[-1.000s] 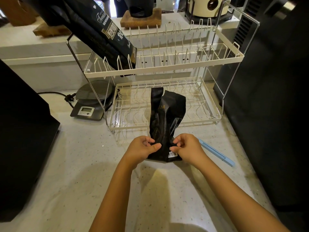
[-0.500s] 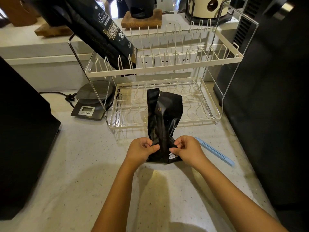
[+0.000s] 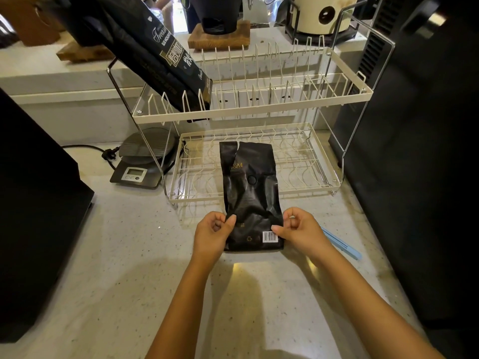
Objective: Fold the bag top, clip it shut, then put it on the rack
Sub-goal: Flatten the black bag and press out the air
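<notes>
A crumpled black coffee bag (image 3: 250,193) stands upright on the counter just in front of the white two-tier wire rack (image 3: 254,115). Its torn top is open and reaches up before the lower tier. My left hand (image 3: 213,233) pinches the bag's lower left edge. My right hand (image 3: 298,229) pinches its lower right edge beside the barcode. A light blue bag clip (image 3: 342,244) lies on the counter right of my right hand, partly hidden behind it.
A larger black coffee bag (image 3: 155,53) leans in the upper tier's left end. A digital scale (image 3: 141,164) sits left of the rack. Dark appliances flank the counter at left (image 3: 33,203) and right (image 3: 420,151). Wooden stands sit on the back ledge.
The bag has been turned and flattened, so its barcode face and valve now face me. Both hands stay on its lower edges, spread slightly wider apart.
</notes>
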